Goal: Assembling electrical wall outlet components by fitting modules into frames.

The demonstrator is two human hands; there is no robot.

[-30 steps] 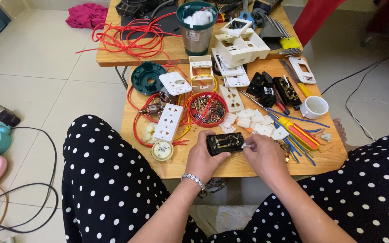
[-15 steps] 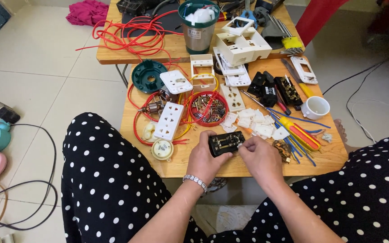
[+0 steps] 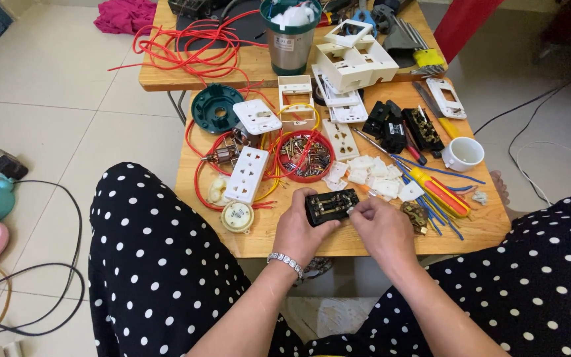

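We clamp the black socket insert (image 3: 331, 206) in our left hand (image 3: 301, 231) just below the red screw dish (image 3: 304, 156), right hand (image 3: 381, 228) fingertips pinching its end, best kept level.

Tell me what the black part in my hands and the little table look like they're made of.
Black socket body: likely moulded plastic, matt, with brass-coloured metal contacts inside. Low table: wood or wood-look board, pale with visible grain; which one is unclear.

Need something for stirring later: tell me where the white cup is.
In the head view, the white cup stands near the wooden table's right edge, just right of the black socket parts, above the yellow-handled screwdriver.
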